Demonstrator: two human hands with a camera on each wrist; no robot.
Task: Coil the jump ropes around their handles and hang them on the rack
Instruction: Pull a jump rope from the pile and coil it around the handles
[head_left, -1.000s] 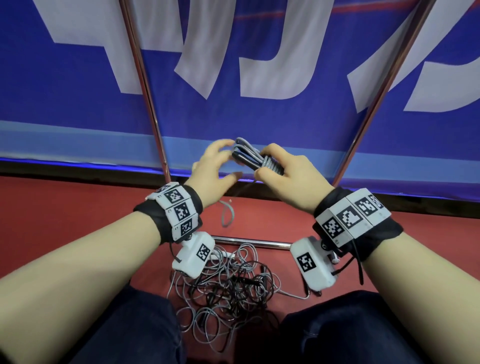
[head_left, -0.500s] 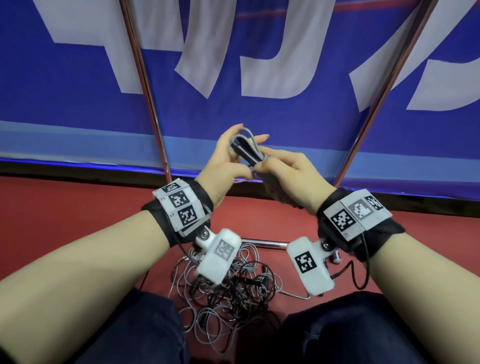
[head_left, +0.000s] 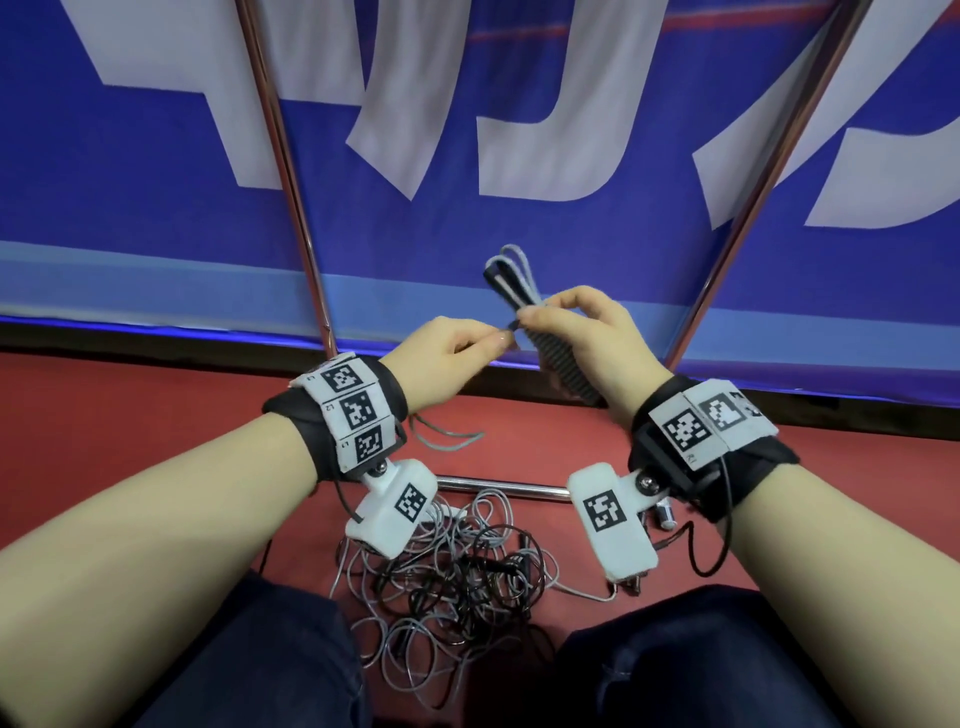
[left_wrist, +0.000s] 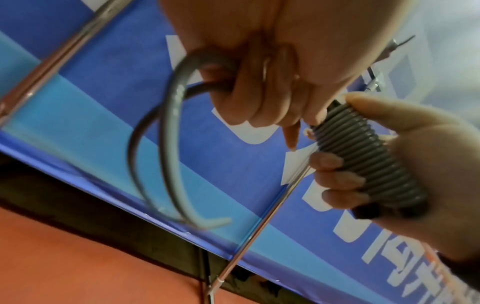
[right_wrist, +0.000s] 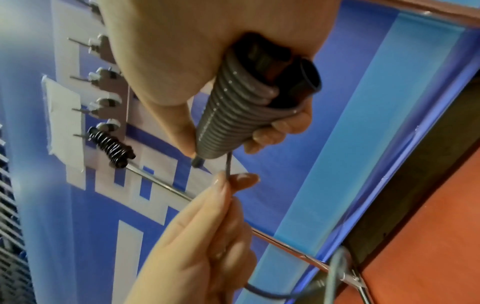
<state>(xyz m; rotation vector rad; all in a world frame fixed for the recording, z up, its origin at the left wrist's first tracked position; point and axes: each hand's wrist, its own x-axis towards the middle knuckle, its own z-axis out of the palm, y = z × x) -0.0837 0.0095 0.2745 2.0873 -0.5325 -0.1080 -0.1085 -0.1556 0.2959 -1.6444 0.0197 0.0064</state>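
My right hand grips a bundle of dark jump-rope handles with grey rope coiled tightly around them, tilted up to the left. Rope loops stick out of its top end. My left hand pinches the loose grey rope tail right beside the bundle. In the right wrist view the coiled bundle sits in my fist, and the left fingers pinch the tail just under it. The left wrist view shows the rope tail curving out of my curled fingers.
A tangled pile of grey and black ropes lies on the red floor between my knees. Two slanted metal poles stand against the blue banner. A hook rack carries one black coiled rope.
The left hand has dropped from cupping the bundle's top to pinching the rope tail at its side. The right hand has shifted right and now holds the bundle alone.
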